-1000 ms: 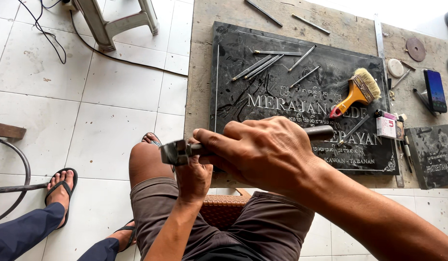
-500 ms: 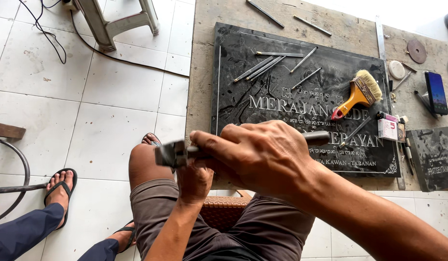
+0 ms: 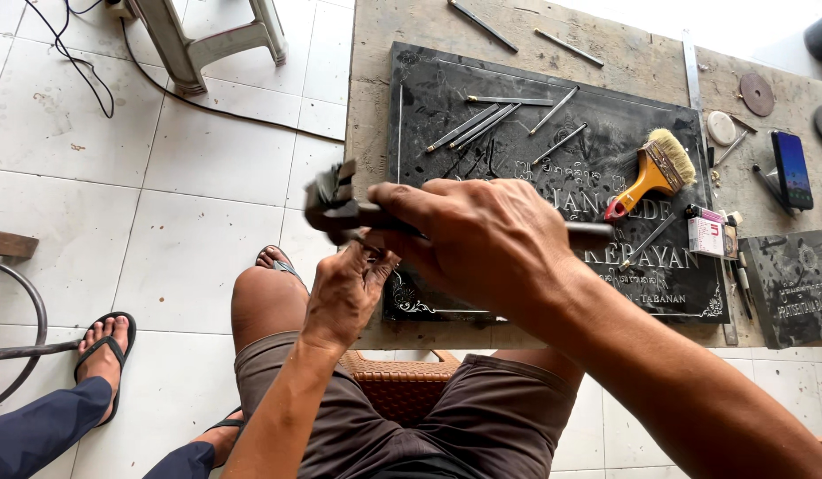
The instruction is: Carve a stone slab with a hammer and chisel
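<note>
Hammer held over an engraved black stone plaque

The right hand (image 3: 491,239) is wrapped tight round the handle of a dark metal hammer (image 3: 333,202) — its head hangs above the plaque's (image 3: 535,177) left edge — while the left hand (image 3: 344,297) pinches at it just beneath; a yellow-handled brush (image 3: 652,173) lies on the stone.

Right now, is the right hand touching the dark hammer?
Touching. The head view shows the right hand closed around the handle of the hammer, fingers wrapped over it with no gap.
</note>
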